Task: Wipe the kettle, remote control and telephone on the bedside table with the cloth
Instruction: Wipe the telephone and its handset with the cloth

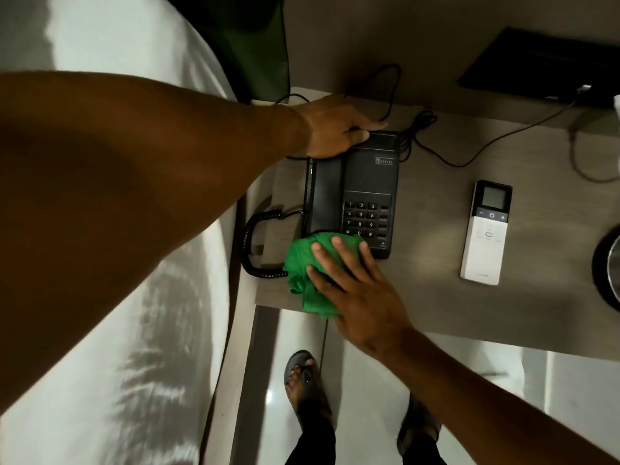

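Observation:
A black corded telephone (pixel 364 182) lies on the wooden bedside table (pixel 436 297), handset in its cradle on the left. My left hand (pixel 332 127) grips the telephone's far left corner, holding it steady. My right hand (pixel 352 283) presses a crumpled green cloth (pixel 302 263) flat against the telephone's near edge, below the keypad; fingers are spread over the cloth. A white remote control (pixel 484 236) with a small screen lies to the right of the telephone. At the far right edge only a dark round part of the kettle (pixel 609 266) shows.
The coiled handset cord (pixel 255 246) loops off the table's left edge. Thin black cables (pixel 436 152) trail behind the telephone toward a dark flat panel (pixel 543 68) on the wall. A white bed (pixel 117 330) lies left. My sandalled feet (pixel 305 380) stand on the tiled floor.

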Available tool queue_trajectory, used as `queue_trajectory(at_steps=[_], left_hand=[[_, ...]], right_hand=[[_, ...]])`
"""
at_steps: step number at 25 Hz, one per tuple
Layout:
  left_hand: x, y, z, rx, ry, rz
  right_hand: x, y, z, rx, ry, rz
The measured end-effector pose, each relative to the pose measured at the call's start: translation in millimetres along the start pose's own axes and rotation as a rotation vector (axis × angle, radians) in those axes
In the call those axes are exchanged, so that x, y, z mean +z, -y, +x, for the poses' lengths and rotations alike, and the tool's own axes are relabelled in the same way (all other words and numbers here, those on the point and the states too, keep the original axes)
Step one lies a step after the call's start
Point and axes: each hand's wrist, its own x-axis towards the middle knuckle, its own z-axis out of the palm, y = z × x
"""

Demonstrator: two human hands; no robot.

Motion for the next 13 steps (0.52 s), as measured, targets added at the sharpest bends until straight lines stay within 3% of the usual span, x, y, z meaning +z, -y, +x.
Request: queue_trajectory(at_steps=[4, 8, 13], left_hand=[[-1, -2, 0, 0.007, 0.019, 0.019], [-1, -3, -4, -0.013, 0.001, 0.025], [-2, -7, -5, -0.016, -0.005, 0.046]], right_hand=[[-8, -22, 26, -0.071, -0.031, -0.012], [0, -14, 18, -0.022, -0.071, 0.037], [-3, -26, -9, -0.02, -0.018, 0.038]])
